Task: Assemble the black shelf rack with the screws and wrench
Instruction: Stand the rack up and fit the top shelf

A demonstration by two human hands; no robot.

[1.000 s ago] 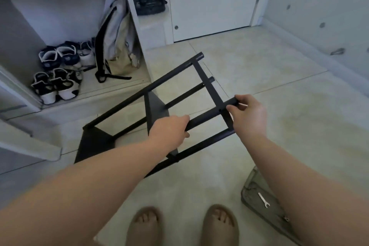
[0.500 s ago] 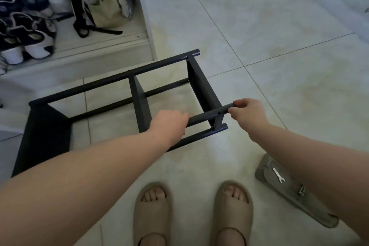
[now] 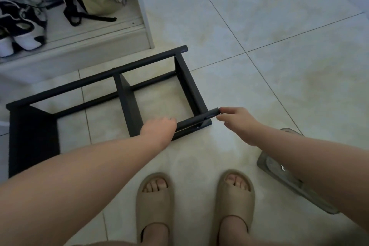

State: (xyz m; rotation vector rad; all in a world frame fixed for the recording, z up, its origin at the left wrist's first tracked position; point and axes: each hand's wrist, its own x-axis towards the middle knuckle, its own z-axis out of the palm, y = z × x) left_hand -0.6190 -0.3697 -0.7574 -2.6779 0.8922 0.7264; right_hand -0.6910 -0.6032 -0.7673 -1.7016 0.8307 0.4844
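Observation:
The black shelf rack [image 3: 127,104] lies on its side on the tiled floor, long tubes running left to right with flat black panels between them. My left hand [image 3: 159,128] grips the near upper tube just right of the middle panel. My right hand [image 3: 235,121] pinches the right end of that same tube with its fingertips. A small silver wrench [image 3: 282,168] lies in a grey tray [image 3: 283,177] at the right, mostly hidden behind my right forearm.
A white cabinet [image 3: 147,32] with an open low shelf stands at the upper left, holding several sandals [image 3: 22,32] and a bag [image 3: 97,0]. My feet in beige slippers [image 3: 194,203] stand just in front of the rack. Tiled floor stretches to the right.
The rack came down from a tilted, lifted position and now rests on the floor. My view has tipped downward. Both hands stay on the near tube.

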